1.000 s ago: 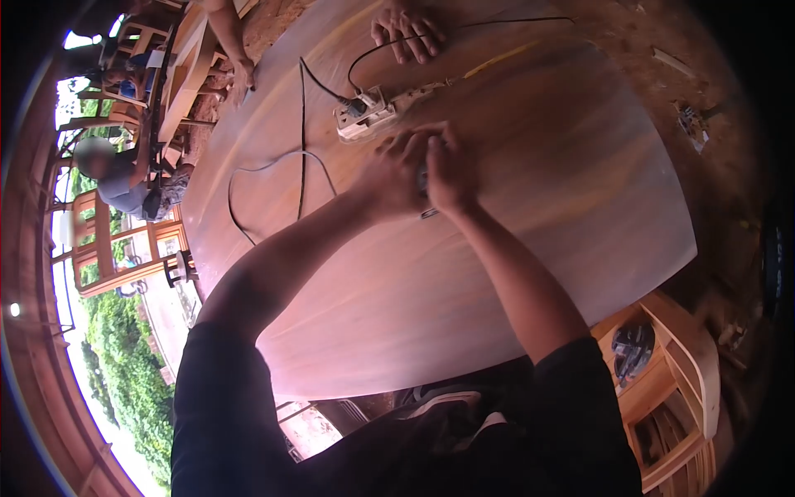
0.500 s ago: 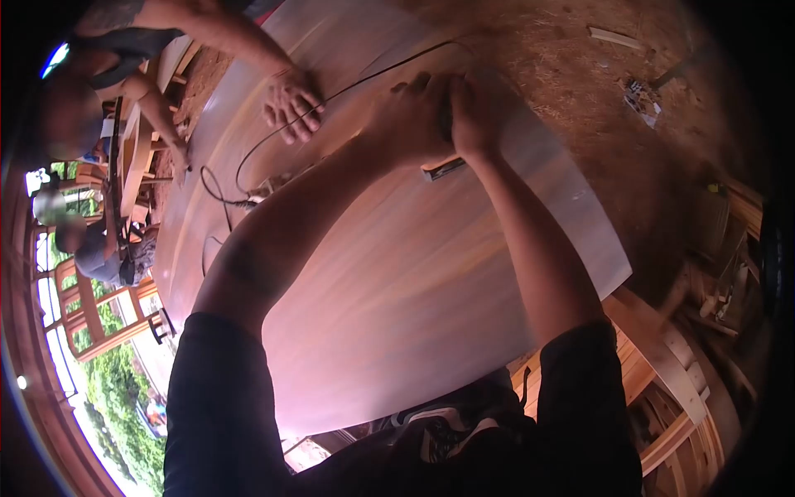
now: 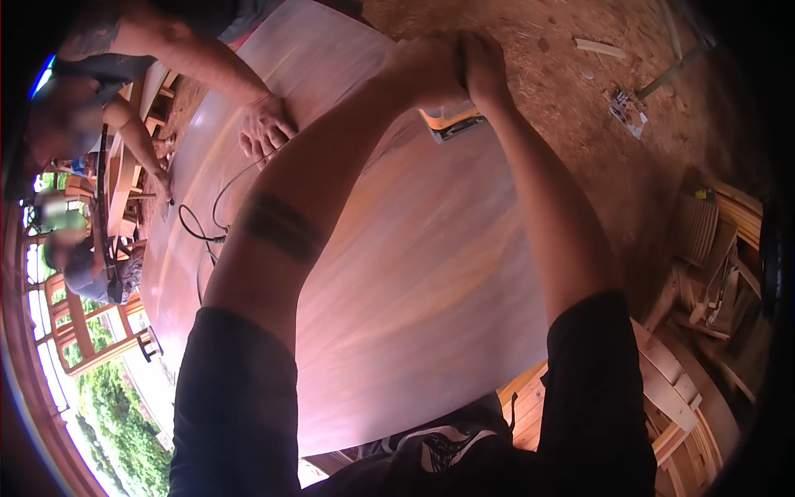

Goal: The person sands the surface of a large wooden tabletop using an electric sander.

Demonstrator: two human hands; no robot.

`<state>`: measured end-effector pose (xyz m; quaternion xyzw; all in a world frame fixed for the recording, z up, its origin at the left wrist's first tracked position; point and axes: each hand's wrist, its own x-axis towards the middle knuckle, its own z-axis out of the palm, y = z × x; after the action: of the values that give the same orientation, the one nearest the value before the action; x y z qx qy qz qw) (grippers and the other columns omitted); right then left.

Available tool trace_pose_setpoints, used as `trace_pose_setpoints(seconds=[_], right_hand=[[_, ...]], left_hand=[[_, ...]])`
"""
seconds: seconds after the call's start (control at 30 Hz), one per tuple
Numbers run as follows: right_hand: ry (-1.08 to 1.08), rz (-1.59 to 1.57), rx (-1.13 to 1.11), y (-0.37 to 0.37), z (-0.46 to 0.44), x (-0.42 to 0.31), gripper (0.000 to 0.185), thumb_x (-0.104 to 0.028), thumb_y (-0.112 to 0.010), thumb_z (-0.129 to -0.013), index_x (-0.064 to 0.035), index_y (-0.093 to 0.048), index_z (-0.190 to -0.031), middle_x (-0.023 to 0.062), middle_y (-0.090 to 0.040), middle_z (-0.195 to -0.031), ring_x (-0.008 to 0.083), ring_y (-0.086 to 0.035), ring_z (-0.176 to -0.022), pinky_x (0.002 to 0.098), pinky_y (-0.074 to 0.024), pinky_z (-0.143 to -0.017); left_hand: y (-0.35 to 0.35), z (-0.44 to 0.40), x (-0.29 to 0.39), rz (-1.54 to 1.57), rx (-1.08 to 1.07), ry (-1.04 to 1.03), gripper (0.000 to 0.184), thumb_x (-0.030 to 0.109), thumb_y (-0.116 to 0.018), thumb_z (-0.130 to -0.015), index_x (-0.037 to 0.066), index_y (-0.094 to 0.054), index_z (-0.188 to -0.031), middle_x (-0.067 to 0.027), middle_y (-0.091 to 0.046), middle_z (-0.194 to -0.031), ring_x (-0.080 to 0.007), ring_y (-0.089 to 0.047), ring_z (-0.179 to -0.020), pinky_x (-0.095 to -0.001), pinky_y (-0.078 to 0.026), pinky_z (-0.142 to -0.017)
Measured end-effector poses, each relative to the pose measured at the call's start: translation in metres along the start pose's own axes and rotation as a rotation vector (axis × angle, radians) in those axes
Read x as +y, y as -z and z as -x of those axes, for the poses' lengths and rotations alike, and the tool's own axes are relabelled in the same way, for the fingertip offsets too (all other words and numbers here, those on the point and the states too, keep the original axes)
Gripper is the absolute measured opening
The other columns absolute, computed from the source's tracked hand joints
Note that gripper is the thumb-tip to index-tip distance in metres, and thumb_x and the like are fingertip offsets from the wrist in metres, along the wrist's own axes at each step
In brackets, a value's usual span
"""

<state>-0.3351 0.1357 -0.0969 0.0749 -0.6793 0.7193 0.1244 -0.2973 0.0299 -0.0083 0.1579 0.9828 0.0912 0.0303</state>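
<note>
Both arms are stretched forward over a large wooden tabletop (image 3: 414,273) with a smooth, streaked brown surface. Near its far edge, an orange and black power sander (image 3: 451,123) lies flat on the wood, mostly covered by my hands. My left hand (image 3: 426,70) is closed over the sander's top from the left. Pressed against its right side, my right hand (image 3: 484,70) is wrapped round it, with fingertips partly hidden. A dark power cord (image 3: 217,203) loops across the tabletop on the left and passes behind my left forearm.
A co-worker's hand (image 3: 267,126) rests on the tabletop at the upper left, close to my left forearm. Another person (image 3: 95,265) is farther back. Wood offcuts (image 3: 708,273) are piled at the right, and a loose strip (image 3: 600,48) lies on the dirt floor.
My hands have pushed the sander farther away toward the tabletop's far edge, and more of its orange body shows. The view has shifted slightly; the co-worker's hand stays on the wood.
</note>
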Motion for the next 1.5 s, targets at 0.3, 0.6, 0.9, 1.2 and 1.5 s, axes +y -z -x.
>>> trace_pose_setpoints(seconds=[0.3, 0.6, 0.9, 1.2, 1.5], right_hand=[[-0.068, 0.015, -0.117, -0.063, 0.047, -0.011, 0.033, -0.027, -0.047, -0.094, 0.0006, -0.063, -0.105, 0.0191, -0.068, -0.103, 0.0306, -0.065, -0.097, 0.0399, -0.0476, -0.089], [-0.112, -0.095, -0.220, -0.108, 0.116, -0.041, 0.026, -0.020, -0.046, -0.098, -0.0012, -0.064, -0.101, 0.0093, -0.066, -0.096, 0.0154, -0.060, -0.091, 0.0323, -0.0470, -0.084], [-0.041, -0.098, -0.241, -0.174, 0.196, -0.064, 0.027, -0.022, -0.048, -0.095, -0.0010, -0.064, -0.098, 0.0177, -0.069, -0.095, 0.0262, -0.066, -0.090, 0.0388, -0.0490, -0.084], [-0.033, -0.045, -0.281, -0.238, 0.273, -0.077, 0.028, -0.025, -0.050, -0.095, -0.0017, -0.064, -0.099, 0.0195, -0.068, -0.093, 0.0306, -0.066, -0.090, 0.0404, -0.0491, -0.084], [-0.060, -0.141, -0.359, -0.332, 0.364, -0.094, 0.026, -0.027, -0.051, -0.096, -0.0039, -0.062, -0.101, 0.0184, -0.068, -0.090, 0.0312, -0.066, -0.088, 0.0404, -0.0501, -0.080]], left_hand=[[0.005, 0.071, -0.046, -0.058, 0.128, 0.051, 0.077, 0.031, -0.079, -0.064, 0.009, -0.052, -0.133, -0.0164, -0.066, -0.116, -0.0351, -0.067, -0.101, -0.0452, -0.054, -0.088], [0.011, 0.155, -0.075, -0.018, 0.123, 0.022, 0.077, 0.043, -0.078, -0.064, 0.002, -0.052, -0.125, -0.0180, -0.066, -0.109, -0.0332, -0.069, -0.097, -0.0438, -0.057, -0.085], [0.009, 0.255, -0.115, -0.072, 0.207, 0.035, 0.077, 0.036, -0.079, -0.063, 0.001, -0.051, -0.127, -0.0193, -0.068, -0.105, -0.0359, -0.069, -0.095, -0.0455, -0.056, -0.081], [0.021, 0.355, -0.147, 0.091, 0.152, 0.154, 0.082, 0.031, -0.079, -0.063, 0.002, -0.047, -0.134, -0.0203, -0.069, -0.100, -0.0381, -0.068, -0.093, -0.0463, -0.056, -0.079], [0.046, 0.471, -0.191, 0.132, 0.084, 0.328, 0.080, 0.024, -0.081, -0.064, 0.003, -0.048, -0.134, -0.0205, -0.062, -0.115, -0.0412, -0.064, -0.101, -0.0466, -0.054, -0.087]])
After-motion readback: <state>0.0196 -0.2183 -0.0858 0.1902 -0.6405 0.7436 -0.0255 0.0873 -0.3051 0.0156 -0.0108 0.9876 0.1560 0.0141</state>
